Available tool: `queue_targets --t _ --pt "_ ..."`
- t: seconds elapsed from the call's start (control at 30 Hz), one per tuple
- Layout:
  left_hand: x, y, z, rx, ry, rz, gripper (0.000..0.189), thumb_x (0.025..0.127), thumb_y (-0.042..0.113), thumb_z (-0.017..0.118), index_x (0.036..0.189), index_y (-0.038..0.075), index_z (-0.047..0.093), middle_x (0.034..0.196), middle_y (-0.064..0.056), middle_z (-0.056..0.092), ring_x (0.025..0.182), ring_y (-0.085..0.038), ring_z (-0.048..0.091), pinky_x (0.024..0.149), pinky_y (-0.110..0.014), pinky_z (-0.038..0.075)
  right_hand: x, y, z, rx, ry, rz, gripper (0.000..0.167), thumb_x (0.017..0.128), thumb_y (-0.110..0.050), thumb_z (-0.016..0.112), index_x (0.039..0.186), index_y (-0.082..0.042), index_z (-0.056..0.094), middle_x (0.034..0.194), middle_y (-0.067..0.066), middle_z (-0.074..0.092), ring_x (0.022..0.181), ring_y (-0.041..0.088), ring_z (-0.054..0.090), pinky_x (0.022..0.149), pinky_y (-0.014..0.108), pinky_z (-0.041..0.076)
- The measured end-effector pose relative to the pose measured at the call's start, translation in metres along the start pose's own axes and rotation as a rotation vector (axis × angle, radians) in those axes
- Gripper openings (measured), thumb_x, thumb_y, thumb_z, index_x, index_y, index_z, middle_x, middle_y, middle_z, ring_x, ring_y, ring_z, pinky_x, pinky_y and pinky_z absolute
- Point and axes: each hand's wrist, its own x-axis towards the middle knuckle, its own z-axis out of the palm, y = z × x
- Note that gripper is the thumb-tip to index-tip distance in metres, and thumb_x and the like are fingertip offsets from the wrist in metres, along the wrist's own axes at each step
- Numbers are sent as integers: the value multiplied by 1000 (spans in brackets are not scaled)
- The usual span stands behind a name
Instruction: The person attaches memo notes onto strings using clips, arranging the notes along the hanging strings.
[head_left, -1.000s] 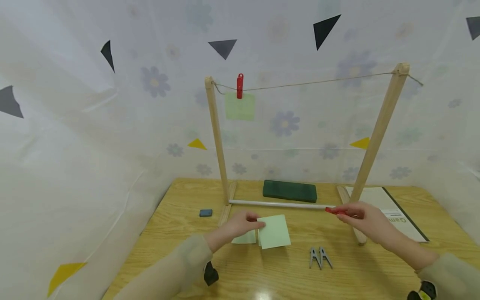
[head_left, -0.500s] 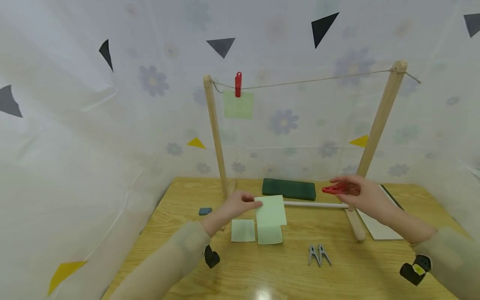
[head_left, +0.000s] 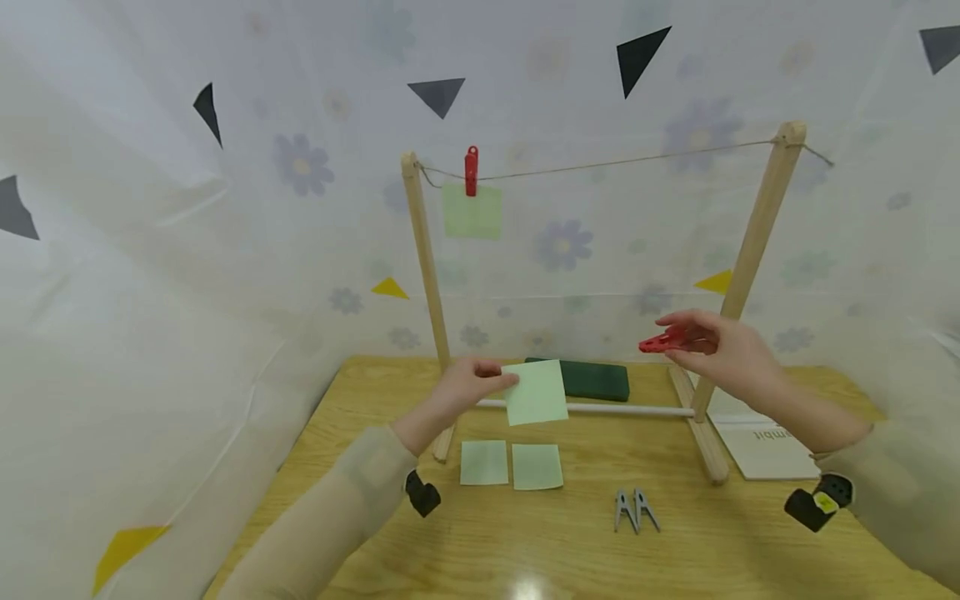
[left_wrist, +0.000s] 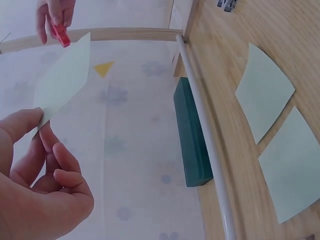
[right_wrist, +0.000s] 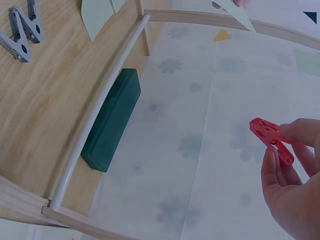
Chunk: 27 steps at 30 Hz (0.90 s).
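My left hand [head_left: 467,390] pinches a pale green square of paper [head_left: 536,393] by its left edge, thumb on the near face. In the left wrist view the held paper [left_wrist: 65,75] slants up from the thumb and fingertips. On the right, my right hand [head_left: 723,348] holds a red clothespin [right_wrist: 271,139] between thumb and fingers, its nose pointing left. A string [head_left: 600,167] runs between two wooden posts above both hands. Near its left end another red clothespin [head_left: 471,172] clips a green paper [head_left: 471,212] to it.
Two green paper squares [head_left: 483,462] lie side by side on the table [head_left: 540,542]. Two grey clothespins [head_left: 637,511] stand right of them. A white rod [head_left: 630,410] joins the posts low down, with a dark green case [head_left: 596,380] behind. A white booklet [head_left: 765,442] lies right.
The left hand has raised its paper off the table, uncovering a square beneath. The right hand has risen with the red clothespin from beside the right post's base.
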Motion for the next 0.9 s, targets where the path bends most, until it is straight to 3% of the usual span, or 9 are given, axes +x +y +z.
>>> queue_targets --t 0.2,0.33,0.63,0.7,0.77,0.87,0.9 --pt "3 8 -3 10 21 41 36 94 32 69 69 13 52 65 1 38 67 -16 34 62 -32 30 8 -9 -3 29 13 10 39 95 -18 68 132 -9 60 121 18 65 90 -21 54 73 9 50" --pt "3 13 -6 20 37 36 39 94 35 69 67 15 48 66 2 38 70 -17 35 65 -34 30 14 -14 -3 64 20 19 41 96 -21 66 135 -10 58 129 18 60 93 -23 54 73 10 50" --pt "10 32 -11 2 48 78 37 94 33 69 71 10 52 67 -1 35 72 -19 32 69 -36 28 36 -32 -8 87 34 -1 42 96 -16 66 136 -11 56 126 16 63 94 -21 55 76 7 49" --pt "13 37 -13 15 68 71 29 94 33 69 79 9 62 77 0 50 78 -16 43 73 -35 36 41 -37 -11 83 36 -6 42 96 -17 66 137 -11 56 128 17 64 94 -20 56 76 7 49" --pt "16 43 -14 19 77 67 27 94 34 69 92 7 69 99 -4 62 92 -19 53 80 -38 42 46 -42 -14 79 46 -9 43 96 -18 67 137 -12 56 129 17 64 94 -20 56 77 6 49" --pt "20 52 -15 22 93 61 33 93 35 69 116 10 72 138 -5 58 123 -23 54 99 -45 46 51 -48 -19 70 61 -13 44 95 -19 69 137 -13 56 127 16 65 94 -20 56 77 6 48" --pt "21 55 -15 19 83 72 35 94 34 68 117 7 71 139 -8 58 124 -26 53 100 -46 45 52 -50 -20 70 65 -3 44 94 -20 69 136 -14 57 127 15 65 94 -20 56 77 5 48"
